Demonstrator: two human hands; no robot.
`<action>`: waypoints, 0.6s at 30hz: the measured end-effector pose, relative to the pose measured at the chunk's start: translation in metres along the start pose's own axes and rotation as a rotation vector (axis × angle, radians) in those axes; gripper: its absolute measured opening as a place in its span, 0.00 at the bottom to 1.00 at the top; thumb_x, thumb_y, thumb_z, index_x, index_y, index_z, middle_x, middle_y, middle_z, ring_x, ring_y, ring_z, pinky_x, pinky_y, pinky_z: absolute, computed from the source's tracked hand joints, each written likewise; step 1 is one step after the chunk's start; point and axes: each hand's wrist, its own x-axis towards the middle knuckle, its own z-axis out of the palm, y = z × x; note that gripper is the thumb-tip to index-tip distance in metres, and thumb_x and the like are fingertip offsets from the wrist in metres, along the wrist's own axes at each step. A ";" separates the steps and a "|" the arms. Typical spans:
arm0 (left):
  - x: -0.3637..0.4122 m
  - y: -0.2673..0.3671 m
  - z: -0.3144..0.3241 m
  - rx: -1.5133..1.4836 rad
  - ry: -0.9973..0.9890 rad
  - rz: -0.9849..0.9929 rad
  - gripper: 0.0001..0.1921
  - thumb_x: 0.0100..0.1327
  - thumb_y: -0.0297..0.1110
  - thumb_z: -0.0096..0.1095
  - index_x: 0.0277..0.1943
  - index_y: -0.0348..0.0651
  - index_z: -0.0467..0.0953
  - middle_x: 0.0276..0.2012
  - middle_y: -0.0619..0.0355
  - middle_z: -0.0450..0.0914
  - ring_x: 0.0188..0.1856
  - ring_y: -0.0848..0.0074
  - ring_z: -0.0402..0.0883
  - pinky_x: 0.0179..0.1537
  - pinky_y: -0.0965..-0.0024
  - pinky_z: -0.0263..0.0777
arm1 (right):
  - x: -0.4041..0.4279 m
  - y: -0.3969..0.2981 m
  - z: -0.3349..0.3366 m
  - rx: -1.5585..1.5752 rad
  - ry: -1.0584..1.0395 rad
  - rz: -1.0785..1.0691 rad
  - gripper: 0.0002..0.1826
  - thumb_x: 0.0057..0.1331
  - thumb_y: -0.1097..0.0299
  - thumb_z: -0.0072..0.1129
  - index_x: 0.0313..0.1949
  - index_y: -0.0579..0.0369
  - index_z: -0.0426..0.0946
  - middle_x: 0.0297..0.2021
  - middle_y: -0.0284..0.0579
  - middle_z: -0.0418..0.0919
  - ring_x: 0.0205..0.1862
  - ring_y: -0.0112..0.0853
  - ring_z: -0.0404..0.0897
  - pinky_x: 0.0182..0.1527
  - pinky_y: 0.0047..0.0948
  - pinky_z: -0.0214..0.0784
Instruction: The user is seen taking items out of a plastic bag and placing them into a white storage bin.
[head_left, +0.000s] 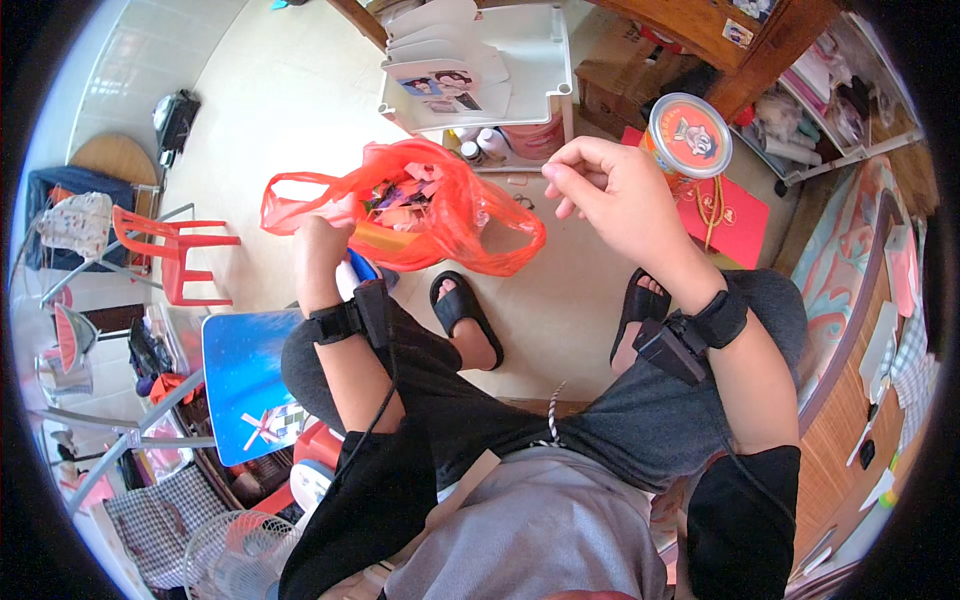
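My left hand (325, 238) grips the near-left rim of a red plastic bag (469, 214), which hangs open-mouthed over the floor. Inside the bag lie crumpled pink and dark scraps (405, 196) and a yellow-orange piece. Right of the bag, my right hand (596, 187) is raised with its thumb and index fingertip close together; whether something small is between them cannot be told. A round tub with a printed clear-rimmed lid (690, 136) stands just beyond my right hand, near a red gift bag with gold cord (731, 221).
A white plastic rack (525, 64) ahead holds upright white sheets, with bottles below. To the left are a red plastic chair (174, 255) and a blue tabletop (251, 382). A white fan (240, 559) is at lower left. A wooden bed edge (855, 390) runs along the right.
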 end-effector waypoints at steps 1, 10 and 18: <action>-0.004 0.001 -0.003 -0.045 -0.098 -0.120 0.18 0.51 0.40 0.58 0.23 0.27 0.75 0.17 0.43 0.76 0.20 0.63 0.79 0.21 0.65 0.72 | 0.001 0.000 0.001 0.002 -0.005 -0.002 0.09 0.61 0.69 0.52 0.30 0.65 0.74 0.19 0.44 0.77 0.21 0.25 0.78 0.25 0.23 0.68; 0.027 -0.025 0.044 -0.119 -0.307 -0.157 0.27 0.61 0.45 0.39 0.18 0.30 0.73 0.16 0.47 0.76 0.13 0.68 0.75 0.16 0.70 0.69 | 0.002 0.003 -0.004 0.010 0.022 -0.030 0.10 0.61 0.68 0.52 0.31 0.65 0.74 0.20 0.43 0.77 0.20 0.25 0.77 0.25 0.23 0.68; -0.046 0.044 0.010 -0.272 -0.542 0.204 0.22 0.62 0.45 0.50 0.22 0.32 0.74 0.15 0.52 0.75 0.15 0.73 0.75 0.19 0.73 0.70 | -0.003 0.003 -0.014 -0.039 0.028 -0.072 0.11 0.61 0.67 0.51 0.30 0.64 0.75 0.21 0.44 0.78 0.21 0.26 0.78 0.25 0.24 0.69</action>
